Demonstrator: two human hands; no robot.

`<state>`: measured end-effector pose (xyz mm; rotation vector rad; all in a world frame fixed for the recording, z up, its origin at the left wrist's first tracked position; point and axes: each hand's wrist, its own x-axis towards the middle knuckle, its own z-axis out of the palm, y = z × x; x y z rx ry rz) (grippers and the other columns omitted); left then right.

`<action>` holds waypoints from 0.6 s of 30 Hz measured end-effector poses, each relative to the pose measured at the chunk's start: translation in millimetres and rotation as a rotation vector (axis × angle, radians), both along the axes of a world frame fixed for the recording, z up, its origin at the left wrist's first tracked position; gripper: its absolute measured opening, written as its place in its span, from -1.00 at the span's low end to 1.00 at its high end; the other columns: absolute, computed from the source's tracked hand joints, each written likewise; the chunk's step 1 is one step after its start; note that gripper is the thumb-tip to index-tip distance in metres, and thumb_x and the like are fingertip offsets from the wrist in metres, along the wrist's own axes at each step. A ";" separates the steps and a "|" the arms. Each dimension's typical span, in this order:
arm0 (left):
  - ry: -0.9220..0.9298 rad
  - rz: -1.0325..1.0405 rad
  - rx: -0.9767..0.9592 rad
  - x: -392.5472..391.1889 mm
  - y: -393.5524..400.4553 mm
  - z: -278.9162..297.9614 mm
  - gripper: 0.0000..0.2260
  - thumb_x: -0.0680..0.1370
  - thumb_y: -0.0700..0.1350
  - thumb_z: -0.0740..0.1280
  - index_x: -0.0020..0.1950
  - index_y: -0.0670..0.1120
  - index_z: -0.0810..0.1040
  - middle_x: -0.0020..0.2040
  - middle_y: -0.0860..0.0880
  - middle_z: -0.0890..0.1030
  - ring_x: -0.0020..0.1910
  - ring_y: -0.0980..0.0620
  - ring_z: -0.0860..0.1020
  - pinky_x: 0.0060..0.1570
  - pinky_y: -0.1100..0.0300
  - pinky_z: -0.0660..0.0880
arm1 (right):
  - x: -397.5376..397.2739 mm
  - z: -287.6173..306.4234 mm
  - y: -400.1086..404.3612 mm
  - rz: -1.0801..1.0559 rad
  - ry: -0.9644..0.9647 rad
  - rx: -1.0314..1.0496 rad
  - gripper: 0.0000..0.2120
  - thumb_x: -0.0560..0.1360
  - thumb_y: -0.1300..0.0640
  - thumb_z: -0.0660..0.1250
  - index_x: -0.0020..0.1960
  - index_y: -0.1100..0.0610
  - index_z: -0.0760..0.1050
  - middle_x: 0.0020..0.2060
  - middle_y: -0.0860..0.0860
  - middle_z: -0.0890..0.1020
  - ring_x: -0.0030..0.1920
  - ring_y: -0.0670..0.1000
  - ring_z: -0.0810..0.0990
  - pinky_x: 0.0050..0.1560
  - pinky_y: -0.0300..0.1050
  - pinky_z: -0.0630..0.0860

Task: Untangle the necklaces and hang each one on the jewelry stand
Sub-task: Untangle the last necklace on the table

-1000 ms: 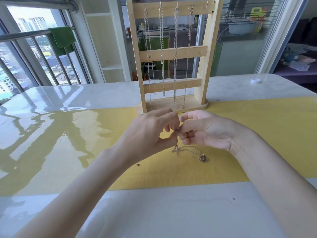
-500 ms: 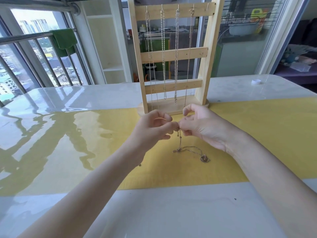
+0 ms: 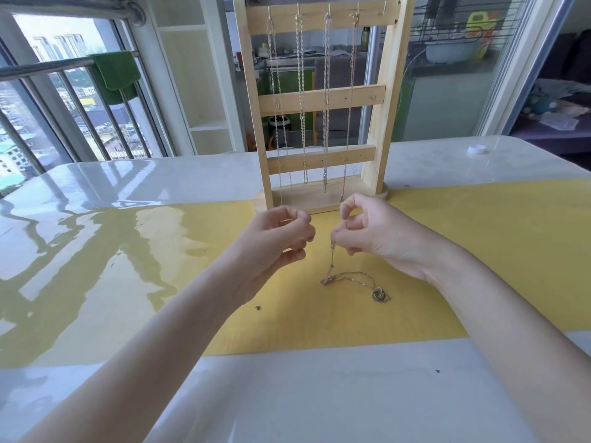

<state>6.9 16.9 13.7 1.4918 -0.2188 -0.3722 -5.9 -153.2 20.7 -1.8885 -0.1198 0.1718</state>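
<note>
Both hands hover above the yellow mat (image 3: 479, 251), just in front of the jewelry stand (image 3: 323, 100). The right hand (image 3: 377, 238) pinches the upper end of a thin necklace (image 3: 348, 276) between thumb and forefinger; the left hand (image 3: 281, 238) has its fingers curled with fingertips pressed together, and whether it holds a strand of the chain cannot be told. From the right hand the chain drops straight down to a small knot on the mat, then curves right to a heart-shaped pendant (image 3: 380, 295) lying flat. Four other chains (image 3: 326, 100) hang from hooks on the stand's top bar, reaching almost to its base. Half a second ago the hands were touching at the fingertips; they have since drawn apart, leaving a gap between them, while the pendant and knot lie where they did. The glossy white surface (image 3: 319, 394) has bare room to either side of the hands and towards the person; the stand's base sits just beyond the knuckles. A small white cap (image 3: 478, 149) lies far right.
</note>
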 end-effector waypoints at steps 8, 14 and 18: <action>-0.716 -0.004 0.380 -6.2 -6.6 -4.1 -0.89 0.47 -0.30 0.41 -0.05 -0.16 0.57 -0.10 0.01 0.60 -0.08 0.18 0.59 -0.09 0.27 0.57 | 0.6 2.0 1.3 0.036 0.120 0.370 -0.77 0.47 0.46 0.25 -0.10 0.16 0.32 -0.40 0.06 0.45 -0.39 -0.02 0.37 -0.36 -0.22 0.39; -0.750 0.079 0.424 -6.6 -2.6 0.8 -0.81 0.47 -0.29 0.42 -0.22 0.00 0.55 -0.27 0.12 0.61 -0.26 0.21 0.61 -0.19 0.34 0.53 | -0.4 3.4 2.6 0.035 0.073 0.411 -0.81 0.49 0.42 0.25 -0.06 0.17 0.35 -0.39 0.04 0.46 -0.36 -0.03 0.38 -0.32 -0.20 0.38; -0.434 0.110 0.127 -3.8 0.1 8.1 -0.85 0.49 -0.33 0.37 -0.23 -0.11 0.54 -0.33 0.07 0.58 -0.32 0.15 0.57 -0.21 0.32 0.51 | -0.2 0.0 -1.5 0.107 0.035 0.312 -0.81 0.54 0.27 0.26 0.13 0.28 0.49 -0.14 0.11 0.64 -0.12 0.01 0.54 -0.06 -0.13 0.46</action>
